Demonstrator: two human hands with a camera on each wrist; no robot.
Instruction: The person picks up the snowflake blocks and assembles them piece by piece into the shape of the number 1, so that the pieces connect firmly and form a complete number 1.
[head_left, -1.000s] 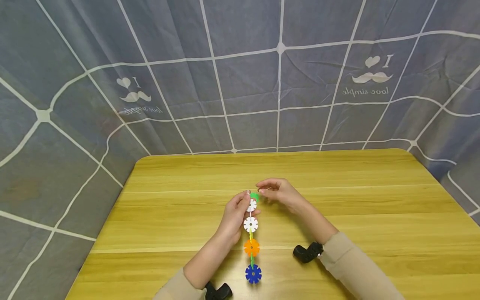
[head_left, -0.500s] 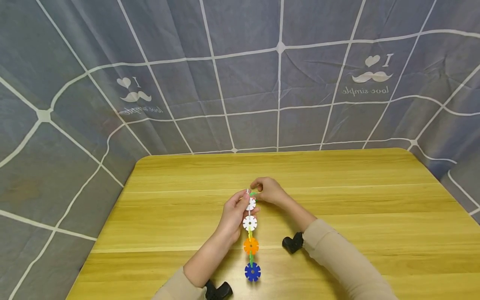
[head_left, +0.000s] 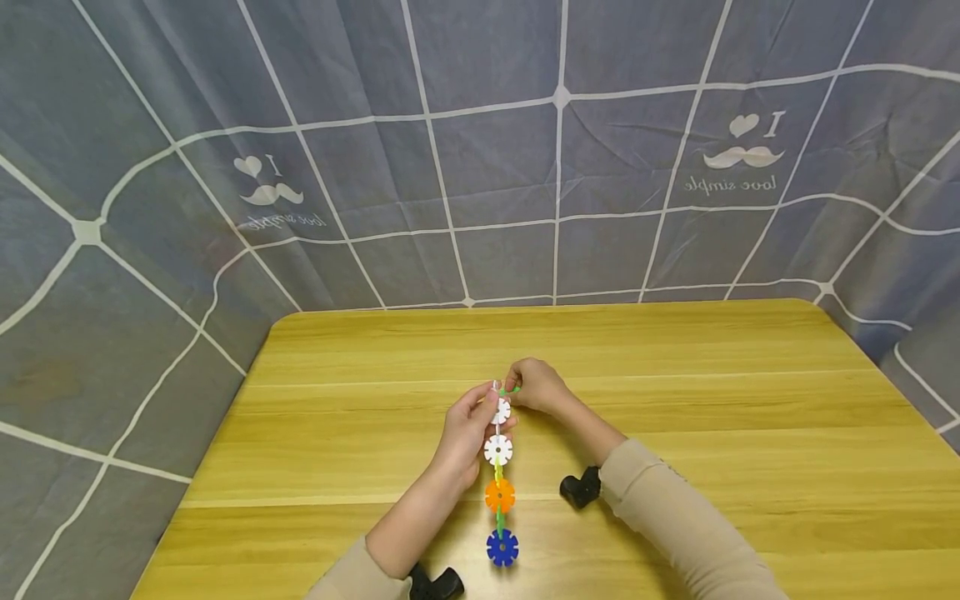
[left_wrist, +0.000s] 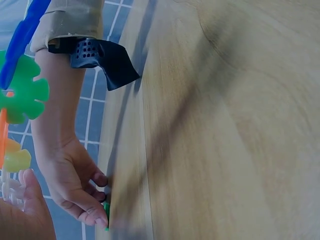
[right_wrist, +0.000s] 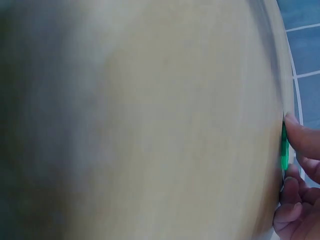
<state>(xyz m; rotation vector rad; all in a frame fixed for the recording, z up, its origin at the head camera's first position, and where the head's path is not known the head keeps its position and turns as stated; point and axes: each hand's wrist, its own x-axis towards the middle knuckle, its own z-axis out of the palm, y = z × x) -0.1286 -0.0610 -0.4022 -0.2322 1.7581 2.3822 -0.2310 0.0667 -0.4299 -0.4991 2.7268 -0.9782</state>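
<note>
Linked notched plastic discs form a chain from my left hand (head_left: 465, 427) toward the table's near side. A blue disc (head_left: 502, 548) ends it, followed by a green one seen edge-on, an orange disc (head_left: 499, 496), a yellow one and white discs (head_left: 498, 450). My left thumb and fingers pinch the white end. At that end, my right hand (head_left: 538, 387) pinches a separate-looking green disc (head_left: 513, 390), held edge-on close to the top white piece. The right wrist view shows this green disc (right_wrist: 284, 145) between thumb and fingers; my fingers partly hide where it meets the white disc.
The wooden table (head_left: 337, 350) spreads out under both hands. Black wrist-worn devices sit at the left cuff (head_left: 437, 583) and right cuff (head_left: 581, 488). A grey curtain (head_left: 495, 167) with white lines hangs behind and beside the table.
My right hand has moved left, closer to my left hand, and its green disc has turned from face-on to edge-on. The left hand and the chain have barely shifted.
</note>
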